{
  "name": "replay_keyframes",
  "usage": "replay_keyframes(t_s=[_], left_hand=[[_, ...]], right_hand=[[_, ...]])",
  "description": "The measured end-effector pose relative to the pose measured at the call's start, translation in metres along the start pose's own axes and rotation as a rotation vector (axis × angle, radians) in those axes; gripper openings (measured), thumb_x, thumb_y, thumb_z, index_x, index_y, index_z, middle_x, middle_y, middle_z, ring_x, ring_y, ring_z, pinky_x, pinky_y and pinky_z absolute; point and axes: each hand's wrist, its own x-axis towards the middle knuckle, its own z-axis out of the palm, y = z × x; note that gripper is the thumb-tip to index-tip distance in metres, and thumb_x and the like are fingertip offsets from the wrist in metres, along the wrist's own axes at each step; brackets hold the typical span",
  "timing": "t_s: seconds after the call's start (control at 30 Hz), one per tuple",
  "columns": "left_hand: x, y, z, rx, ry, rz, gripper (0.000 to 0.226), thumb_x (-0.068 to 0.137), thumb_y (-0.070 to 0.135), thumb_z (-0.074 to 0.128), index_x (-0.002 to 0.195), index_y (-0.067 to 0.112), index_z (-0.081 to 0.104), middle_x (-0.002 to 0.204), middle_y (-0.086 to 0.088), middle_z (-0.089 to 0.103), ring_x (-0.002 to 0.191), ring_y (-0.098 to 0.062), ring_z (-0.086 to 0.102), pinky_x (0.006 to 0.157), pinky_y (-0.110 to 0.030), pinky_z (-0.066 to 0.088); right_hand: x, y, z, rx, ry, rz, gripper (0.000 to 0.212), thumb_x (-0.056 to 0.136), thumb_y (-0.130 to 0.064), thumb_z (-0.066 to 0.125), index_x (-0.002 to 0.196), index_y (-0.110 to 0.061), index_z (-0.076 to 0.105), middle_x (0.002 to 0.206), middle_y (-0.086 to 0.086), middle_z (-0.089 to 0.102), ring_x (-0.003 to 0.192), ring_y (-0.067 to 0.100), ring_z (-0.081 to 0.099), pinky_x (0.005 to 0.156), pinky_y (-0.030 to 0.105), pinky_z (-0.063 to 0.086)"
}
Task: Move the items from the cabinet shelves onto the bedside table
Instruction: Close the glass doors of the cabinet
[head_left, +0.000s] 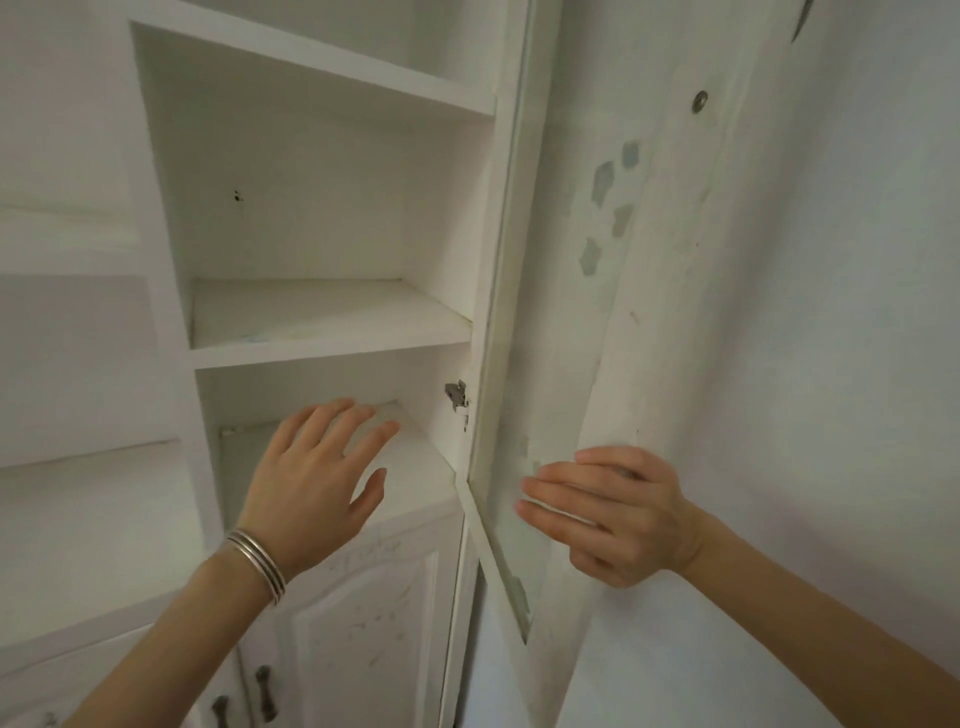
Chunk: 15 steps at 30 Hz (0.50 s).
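A white cabinet (332, 358) with bare shelves fills the left and middle of the head view. No item shows on the middle shelf (322, 312) or the lower shelf (415, 467). My left hand (317, 478), silver bangles on its wrist, hovers with fingers spread in front of the lower shelf and holds nothing. My right hand (613, 514) has its fingers extended against the open glass cabinet door (498, 332) near the door's lower edge. The bedside table is out of view.
The open door stands edge-on between cabinet and white wall (779, 312), with a metal hinge (457, 395) on the cabinet side. Below the shelves are closed panelled doors (363, 623) with dark handles (265, 691). Pale sticker marks (602, 182) dot the door frame.
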Motion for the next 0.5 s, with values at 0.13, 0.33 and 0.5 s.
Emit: replay_keyframes(t_s=[0.13,0.33,0.5], left_hand=[[-0.013,-0.046,-0.011,0.058,0.011,-0.013,0.044,0.084,0.035,0.041,0.115,0.014,0.064,0.116,-0.012,0.062,0.112,-0.034,0.054,0.091,-0.046,0.038],[-0.024,-0.112,-0.036,0.103,0.055,-0.033,0.044,0.084,0.034,0.041,0.116,0.015,0.064,0.117,-0.011,0.062,0.114,-0.034,0.054,0.094,-0.046,0.036],[-0.032,-0.167,-0.054,0.164,0.080,-0.033,0.044,0.084,0.032,0.041,0.118,0.014,0.063,0.117,-0.011,0.062,0.114,-0.035,0.054,0.094,-0.048,0.037]], right_hand=[[0.040,-0.020,0.014,0.023,0.010,-0.039,0.039,0.082,-0.015,0.037,0.086,-0.017,0.076,0.090,-0.005,0.073,0.091,0.011,0.064,0.091,0.025,0.038],[0.102,-0.048,0.045,0.046,0.011,-0.052,0.027,0.081,-0.016,0.046,0.083,-0.016,0.072,0.086,-0.004,0.071,0.087,0.012,0.065,0.084,0.025,0.044],[0.161,-0.069,0.084,0.048,0.016,-0.041,0.019,0.086,-0.013,0.052,0.076,-0.014,0.068,0.077,0.000,0.066,0.078,0.019,0.062,0.076,0.028,0.045]])
